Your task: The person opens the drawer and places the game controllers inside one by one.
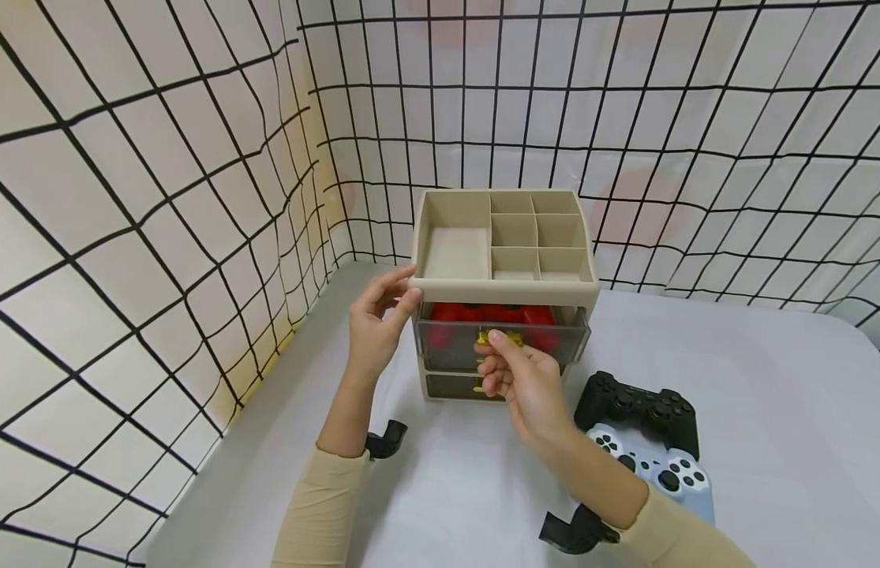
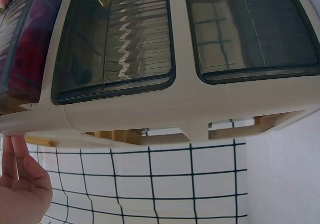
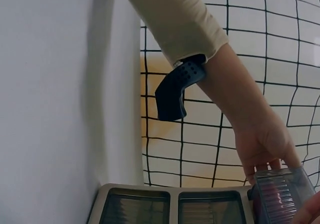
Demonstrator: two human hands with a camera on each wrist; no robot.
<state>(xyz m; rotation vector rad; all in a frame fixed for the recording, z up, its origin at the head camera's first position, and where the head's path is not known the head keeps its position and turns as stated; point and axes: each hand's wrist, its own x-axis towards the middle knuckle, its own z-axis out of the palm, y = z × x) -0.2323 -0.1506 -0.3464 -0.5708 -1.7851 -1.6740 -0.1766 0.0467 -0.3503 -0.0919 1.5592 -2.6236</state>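
A beige desktop organizer [image 1: 507, 292] has open compartments on top and dark see-through drawers below. Its top drawer [image 1: 569, 344] stands partly pulled out, with a red object [image 1: 507, 313] inside, partly hidden by the drawer front. My right hand [image 1: 535, 386] pinches this drawer's gold knob [image 1: 482, 338] between thumb and index finger. Against the organizer's upper left side rests my left hand [image 1: 372, 327], its thumb at the front corner. The left wrist view shows that hand's fingers [image 2: 19, 151] extended against the side edge. Two lower drawers [image 2: 120, 49] are closed.
To the right of the organizer, beside my right forearm, lie a black game controller [image 1: 638, 406] and a light blue game controller [image 1: 684, 481]. Black wire grid panels [image 1: 461, 87] stand behind and on the left. A white cloth [image 1: 766, 410] covers the table.
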